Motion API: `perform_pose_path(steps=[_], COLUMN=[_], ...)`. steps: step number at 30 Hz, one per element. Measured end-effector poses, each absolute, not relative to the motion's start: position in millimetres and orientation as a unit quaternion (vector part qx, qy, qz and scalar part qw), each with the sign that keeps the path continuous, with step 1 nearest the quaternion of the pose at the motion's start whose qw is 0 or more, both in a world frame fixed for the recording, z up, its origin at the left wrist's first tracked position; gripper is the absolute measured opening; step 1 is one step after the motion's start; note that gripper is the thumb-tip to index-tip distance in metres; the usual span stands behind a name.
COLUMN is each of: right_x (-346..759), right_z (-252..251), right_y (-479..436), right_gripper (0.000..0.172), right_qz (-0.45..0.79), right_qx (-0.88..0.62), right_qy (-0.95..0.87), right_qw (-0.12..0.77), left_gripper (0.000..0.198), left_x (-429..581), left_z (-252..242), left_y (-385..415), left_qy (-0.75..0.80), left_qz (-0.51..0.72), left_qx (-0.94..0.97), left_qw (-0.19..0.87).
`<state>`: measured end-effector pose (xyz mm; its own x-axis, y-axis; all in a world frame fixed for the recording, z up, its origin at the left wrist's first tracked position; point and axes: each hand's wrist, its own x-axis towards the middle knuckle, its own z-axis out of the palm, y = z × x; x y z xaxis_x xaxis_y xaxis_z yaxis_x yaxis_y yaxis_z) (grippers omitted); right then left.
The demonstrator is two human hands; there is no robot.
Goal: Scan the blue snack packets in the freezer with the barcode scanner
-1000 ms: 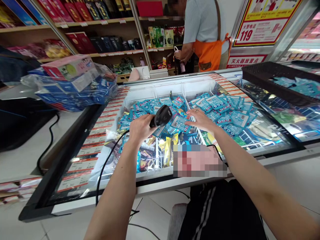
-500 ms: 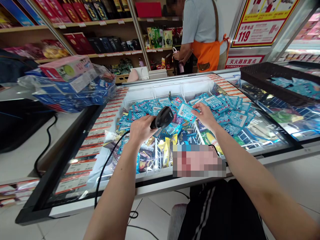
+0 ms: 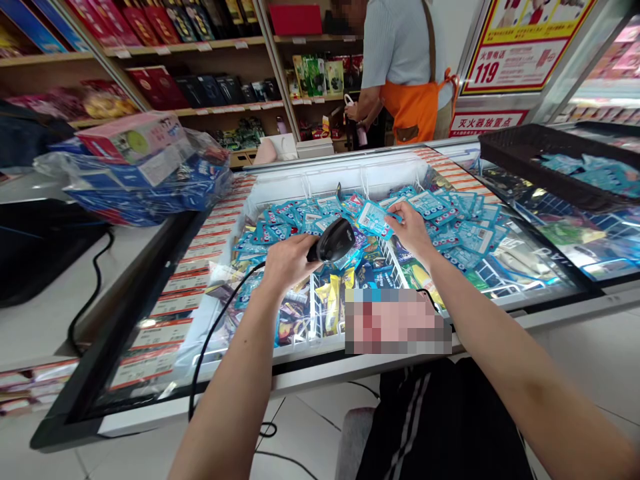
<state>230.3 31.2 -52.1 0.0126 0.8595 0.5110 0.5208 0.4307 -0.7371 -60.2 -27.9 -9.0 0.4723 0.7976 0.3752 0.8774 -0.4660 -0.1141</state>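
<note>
One light-blue packet, flat, glossy, tilted; pale barcode panel toward left end, finer print too small to read. Pinched in grip of your right hand, over freezer, well back from near edge. Your left hand wraps black scanner, head near packet. Similar packets spread toward freezer's far edge.
</note>
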Motion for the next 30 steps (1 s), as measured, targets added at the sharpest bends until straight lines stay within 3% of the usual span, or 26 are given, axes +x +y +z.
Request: perform_pose_path(steps=[30], right_x=[226.5], right_z=[-41.7], right_y=[19.9], right_gripper=[0.027], right_qz=[0.143], right_qx=[-0.539], right_qy=[-0.688], right_qw=[0.465], left_gripper=[0.031], left_x=[-55.3], left_z=[-9.9], left_y=[-29.6], left_qy=[-0.487], left_qz=[-0.153], left_qx=[-0.851], left_qw=[0.125])
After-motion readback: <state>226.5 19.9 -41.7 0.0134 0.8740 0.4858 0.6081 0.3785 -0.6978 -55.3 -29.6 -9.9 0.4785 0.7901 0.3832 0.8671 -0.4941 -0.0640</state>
